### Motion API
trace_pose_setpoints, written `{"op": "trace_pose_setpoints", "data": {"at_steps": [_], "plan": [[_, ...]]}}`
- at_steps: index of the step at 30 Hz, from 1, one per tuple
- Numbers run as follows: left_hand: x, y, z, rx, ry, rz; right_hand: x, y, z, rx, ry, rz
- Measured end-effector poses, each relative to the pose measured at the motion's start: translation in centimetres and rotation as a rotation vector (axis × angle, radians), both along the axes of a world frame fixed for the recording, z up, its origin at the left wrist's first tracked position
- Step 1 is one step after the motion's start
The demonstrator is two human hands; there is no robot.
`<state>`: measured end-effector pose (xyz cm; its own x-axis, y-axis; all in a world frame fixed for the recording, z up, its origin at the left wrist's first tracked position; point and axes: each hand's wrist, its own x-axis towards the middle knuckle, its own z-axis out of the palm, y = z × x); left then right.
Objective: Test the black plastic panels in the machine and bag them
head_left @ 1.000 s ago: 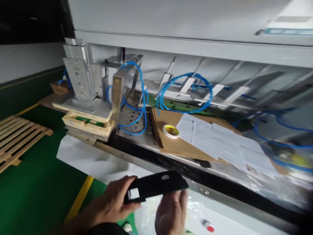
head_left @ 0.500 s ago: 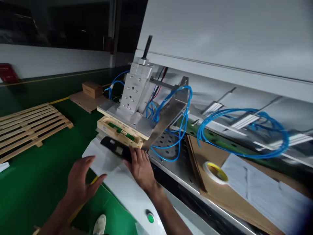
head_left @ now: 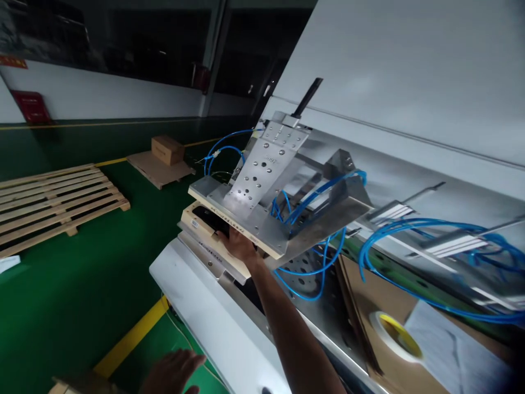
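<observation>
My right hand (head_left: pixel 241 246) reaches into the gap of a press fixture, its thumb at the front edge. It grips the near end of a long black panel (head_left: pixel 208 215), which lies in the cream lower block (head_left: pixel 207 234); the fingertips are hidden under the upper plate (head_left: pixel 268 232). A metal bracket with bolts (head_left: pixel 256 169) rises from that plate. Low in the picture, apart from the fixture, my left hand (head_left: pixel 176 369) hangs with fingers stretched out and nothing in it; part of it is cut off.
Blue air hoses (head_left: pixel 315 290) loop beside the fixture. To the right, a tape roll (head_left: pixel 397 336) and white paper (head_left: pixel 451 347) lie on cardboard. The white machine front (head_left: pixel 213 323) slopes below. A wooden pallet (head_left: pixel 61 202) and a cardboard box (head_left: pixel 167 150) stand on the green floor.
My right hand has carried the black panel from in front of the fixture into the gap under the upper plate. My left hand has dropped lower, and the view has shifted.
</observation>
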<state>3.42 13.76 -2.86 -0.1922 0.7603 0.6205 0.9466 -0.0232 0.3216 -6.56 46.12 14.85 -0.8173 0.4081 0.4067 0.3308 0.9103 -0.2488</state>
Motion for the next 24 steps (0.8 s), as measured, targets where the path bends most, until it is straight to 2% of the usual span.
{"op": "trace_pose_setpoints", "data": {"at_steps": [3,8,12,16,19,21,24], "plan": [[-0.9,-0.5,0.4,-0.028,-0.056,0.024,-0.1,-0.3,0.1,0.018,-0.033,0.003],[-3.1,-1.3,1.4,-0.082,-0.089,0.042,1.8,-2.4,-0.4,0.076,-0.123,0.009],[-3.8,-1.1,1.2,-0.067,-0.094,0.020,2.8,-5.3,-0.7,0.110,-0.167,0.027],[-3.2,-1.2,0.8,-0.051,-0.104,-0.049,5.0,-9.5,-0.9,0.094,-0.152,0.000],[-2.4,-1.7,0.6,-0.129,-0.155,-0.097,10.0,-14.1,-2.4,0.075,0.004,0.095],[-1.7,-1.7,0.5,-0.163,-0.194,-0.144,14.8,-17.7,-3.9,0.031,0.120,0.213],[0.3,-1.1,0.7,-0.143,-0.188,-0.254,23.3,-22.1,-5.7,-0.076,0.184,0.212]]}}
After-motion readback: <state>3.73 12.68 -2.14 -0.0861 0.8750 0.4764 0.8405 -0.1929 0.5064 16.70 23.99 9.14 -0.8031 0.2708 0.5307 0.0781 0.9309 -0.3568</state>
